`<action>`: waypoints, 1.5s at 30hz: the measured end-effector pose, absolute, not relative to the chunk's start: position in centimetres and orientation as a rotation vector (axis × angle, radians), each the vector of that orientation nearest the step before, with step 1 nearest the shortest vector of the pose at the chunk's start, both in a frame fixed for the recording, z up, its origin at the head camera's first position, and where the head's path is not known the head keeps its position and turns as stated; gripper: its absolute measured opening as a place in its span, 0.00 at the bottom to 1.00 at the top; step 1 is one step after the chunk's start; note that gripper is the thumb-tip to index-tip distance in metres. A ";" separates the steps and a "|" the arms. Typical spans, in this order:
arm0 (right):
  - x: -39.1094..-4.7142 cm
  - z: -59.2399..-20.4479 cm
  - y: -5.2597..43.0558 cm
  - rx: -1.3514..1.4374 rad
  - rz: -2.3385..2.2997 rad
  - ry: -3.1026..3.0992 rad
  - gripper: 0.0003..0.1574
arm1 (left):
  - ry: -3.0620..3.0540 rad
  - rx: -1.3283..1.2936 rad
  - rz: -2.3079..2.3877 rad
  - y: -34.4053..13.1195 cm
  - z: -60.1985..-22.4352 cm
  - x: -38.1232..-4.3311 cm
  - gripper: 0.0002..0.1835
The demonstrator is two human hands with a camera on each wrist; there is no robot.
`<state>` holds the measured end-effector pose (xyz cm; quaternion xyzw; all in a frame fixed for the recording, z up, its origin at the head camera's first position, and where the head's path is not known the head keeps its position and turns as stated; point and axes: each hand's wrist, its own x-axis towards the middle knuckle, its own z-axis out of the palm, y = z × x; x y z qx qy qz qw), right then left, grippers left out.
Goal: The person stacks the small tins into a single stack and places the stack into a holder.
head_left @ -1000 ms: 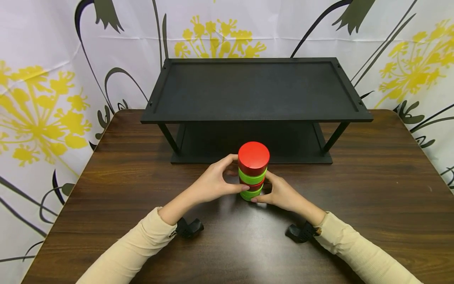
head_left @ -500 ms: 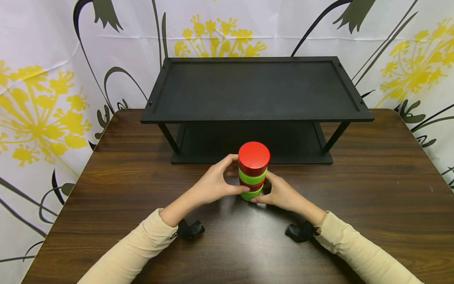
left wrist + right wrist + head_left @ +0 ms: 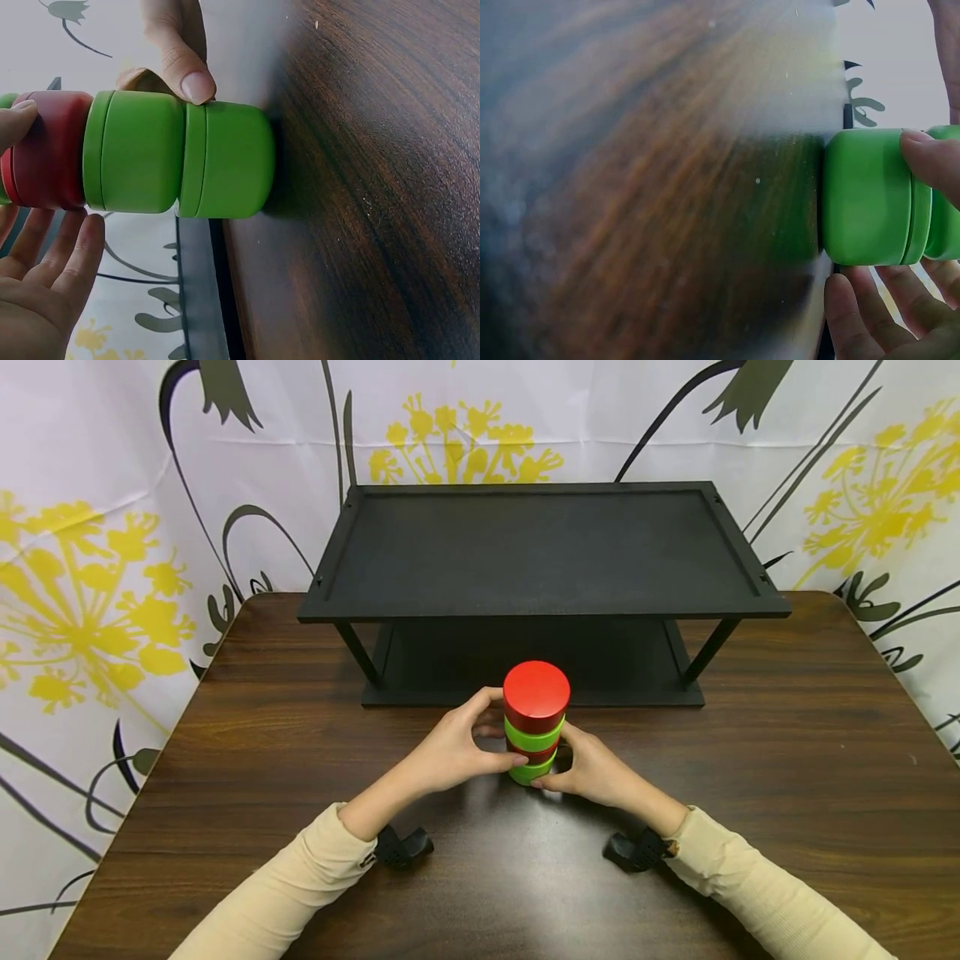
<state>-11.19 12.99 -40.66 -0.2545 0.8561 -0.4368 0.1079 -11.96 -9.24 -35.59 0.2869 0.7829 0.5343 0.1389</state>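
Observation:
Red and green lidded round jars stand stacked upright on the table, topped by a red jar [image 3: 536,692]. My left hand [image 3: 450,750] grips the stack at a red jar [image 3: 54,154] part-way up, thumb on the near side and fingers behind. Below it, in the left wrist view, sit a green jar [image 3: 142,154] and the bottom green jar [image 3: 238,161]. From the right, my right hand [image 3: 600,770] holds the stack low down. Its thumb presses near the lid of the bottom jar, while its fingers lie along the other side in the right wrist view.
A black two-tier shelf [image 3: 532,552] stands right behind the stack, its upper board overhanging the lower board [image 3: 465,652]. The brown wooden table [image 3: 255,760] spreads to both sides. A white curtain [image 3: 285,460] with yellow flowers hangs at the back.

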 end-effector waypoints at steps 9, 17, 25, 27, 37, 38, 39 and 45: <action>-11.1 -40.7 12.9 -0.750 -1.287 2.529 0.40 | 2.278 0.806 1.536 -9.4 -35.5 -11.8 0.36; -11.4 -40.0 12.9 -0.776 -1.295 2.527 0.39 | 2.254 0.804 1.570 -9.6 -34.6 -12.0 0.34; -11.4 -38.1 12.8 -0.813 -1.297 2.488 0.41 | 2.271 0.778 1.572 -9.8 -32.9 -12.0 0.35; -11.3 -37.4 12.8 -0.819 -1.290 2.496 0.41 | 2.270 0.770 1.577 -9.8 -32.4 -12.0 0.35; -10.8 -34.4 13.1 -0.784 -1.293 2.499 0.43 | 2.258 0.778 1.602 -9.7 -29.7 -11.9 0.35; -10.8 -34.1 13.1 -0.781 -1.295 2.501 0.43 | 2.256 0.782 1.605 -9.7 -29.5 -11.9 0.35; -10.8 -33.8 13.1 -0.780 -1.295 2.506 0.43 | 2.255 0.791 1.609 -9.7 -29.3 -11.9 0.35; -10.8 -32.2 13.3 -0.803 -1.269 2.550 0.44 | 2.267 0.835 1.630 -9.4 -27.9 -12.0 0.35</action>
